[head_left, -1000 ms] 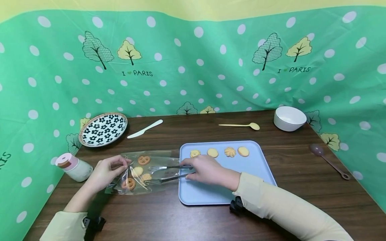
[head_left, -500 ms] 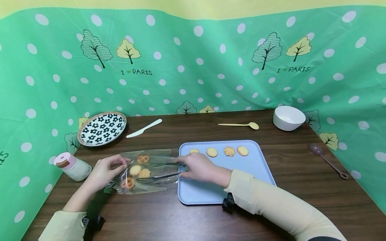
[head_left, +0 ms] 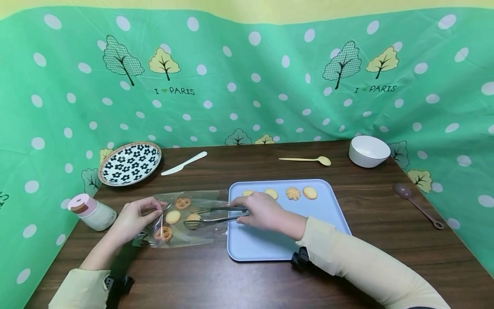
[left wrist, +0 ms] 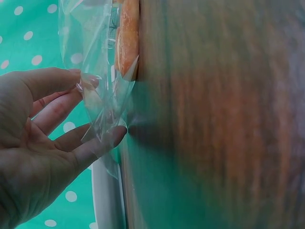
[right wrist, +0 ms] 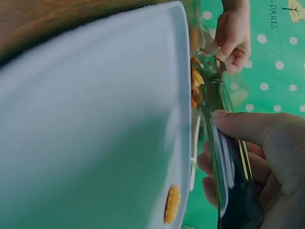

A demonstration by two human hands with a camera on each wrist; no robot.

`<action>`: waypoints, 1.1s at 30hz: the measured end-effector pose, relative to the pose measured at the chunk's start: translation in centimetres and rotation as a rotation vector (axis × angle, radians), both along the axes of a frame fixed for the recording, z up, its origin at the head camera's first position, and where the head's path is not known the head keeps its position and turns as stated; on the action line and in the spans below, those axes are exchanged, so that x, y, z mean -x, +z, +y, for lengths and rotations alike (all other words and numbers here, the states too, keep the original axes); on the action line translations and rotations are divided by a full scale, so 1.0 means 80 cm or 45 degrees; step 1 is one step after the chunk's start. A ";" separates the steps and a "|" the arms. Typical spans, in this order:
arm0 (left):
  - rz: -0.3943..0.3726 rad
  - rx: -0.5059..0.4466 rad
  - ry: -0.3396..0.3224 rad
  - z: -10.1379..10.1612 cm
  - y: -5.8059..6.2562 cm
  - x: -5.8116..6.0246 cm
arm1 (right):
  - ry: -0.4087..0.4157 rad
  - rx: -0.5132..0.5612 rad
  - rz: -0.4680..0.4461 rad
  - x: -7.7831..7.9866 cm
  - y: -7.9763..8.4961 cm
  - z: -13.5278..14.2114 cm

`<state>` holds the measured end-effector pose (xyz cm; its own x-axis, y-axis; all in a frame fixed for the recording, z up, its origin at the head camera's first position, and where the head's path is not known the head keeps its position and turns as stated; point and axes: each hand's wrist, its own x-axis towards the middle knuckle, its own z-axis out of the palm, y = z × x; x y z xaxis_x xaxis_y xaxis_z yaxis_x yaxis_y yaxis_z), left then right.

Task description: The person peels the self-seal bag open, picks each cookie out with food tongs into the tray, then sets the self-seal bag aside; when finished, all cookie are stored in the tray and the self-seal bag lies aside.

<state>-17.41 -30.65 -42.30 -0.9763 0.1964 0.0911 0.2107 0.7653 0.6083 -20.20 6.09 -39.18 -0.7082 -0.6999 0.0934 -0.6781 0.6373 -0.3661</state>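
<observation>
My left hand (head_left: 133,219) holds up the closed-looking left side of a clear plastic bag (head_left: 200,241) with its fingertips. In the left wrist view, the bag film (left wrist: 88,36) lies between thumb and fingers. Several cookies are inside, among them a pretzel-shaped cookie (head_left: 183,203) and a pale round cookie (head_left: 173,217). My right hand (head_left: 266,216) grips metal tongs (head_left: 218,220), whose ends reach into the bag. A swirled cookie (head_left: 194,217) is at the tong tips; whether both arms touch it I cannot tell.
Under my right hand lies a blue tray (head_left: 308,227) with a row of cookies (head_left: 293,193). Behind are a flowered plate (head_left: 131,165), white knife (head_left: 184,163), yellow spoon (head_left: 306,159) and white bowl (head_left: 369,151). A lidded jar (head_left: 92,212) stands left, a brown spoon (head_left: 418,206) right.
The tongs first went further left into the bag, then back right a little, their arms closer together. The swirled cookie has shifted right. My left hand keeps its place on the bag.
</observation>
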 end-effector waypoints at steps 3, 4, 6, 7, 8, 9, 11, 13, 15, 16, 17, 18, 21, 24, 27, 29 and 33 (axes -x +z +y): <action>0.011 0.003 0.000 0.001 0.000 0.000 | -0.016 0.002 0.033 -0.001 0.004 0.013; 0.016 0.000 0.000 0.001 0.000 0.000 | -0.019 0.004 0.044 -0.001 0.005 0.016; 0.020 -0.007 0.002 0.001 0.001 -0.001 | -0.023 0.011 0.055 -0.001 0.009 0.024; 0.017 -0.014 0.003 0.001 0.001 -0.001 | -0.028 0.011 0.052 -0.002 0.011 0.028; 0.013 -0.017 0.006 0.000 0.002 -0.001 | -0.032 0.011 0.050 -0.003 0.013 0.032; 0.006 -0.023 0.005 0.000 0.002 -0.001 | -0.040 0.008 0.047 -0.004 0.015 0.037; -0.002 -0.023 0.008 0.000 0.002 0.000 | -0.062 0.005 0.044 -0.007 0.017 0.046; -0.003 -0.018 0.009 0.000 0.001 0.000 | -0.084 0.004 0.054 -0.011 0.019 0.056; 0.005 -0.014 0.004 0.000 0.000 0.001 | -0.102 0.006 0.085 -0.015 0.020 0.067; 0.010 -0.011 0.004 -0.001 -0.001 0.001 | -0.108 0.014 0.095 -0.017 0.021 0.073; 0.012 -0.011 0.003 -0.001 -0.001 0.001 | -0.116 0.018 0.101 -0.019 0.021 0.079; 0.011 -0.014 0.001 -0.001 -0.001 0.001 | -0.125 0.027 0.099 -0.021 0.022 0.086; 0.004 -0.015 0.003 0.000 0.000 0.001 | -0.167 0.062 0.079 -0.027 0.020 0.107; -0.005 -0.023 0.006 0.001 0.001 0.001 | -0.221 0.095 0.053 -0.032 0.015 0.129; -0.015 -0.033 0.005 0.001 0.001 0.001 | -0.258 0.102 0.046 -0.038 0.008 0.149; -0.021 -0.041 0.003 0.001 0.002 0.001 | -0.269 0.097 0.038 -0.041 0.003 0.159; -0.029 -0.041 0.003 0.001 0.001 0.000 | -0.278 0.073 0.022 -0.046 -0.003 0.172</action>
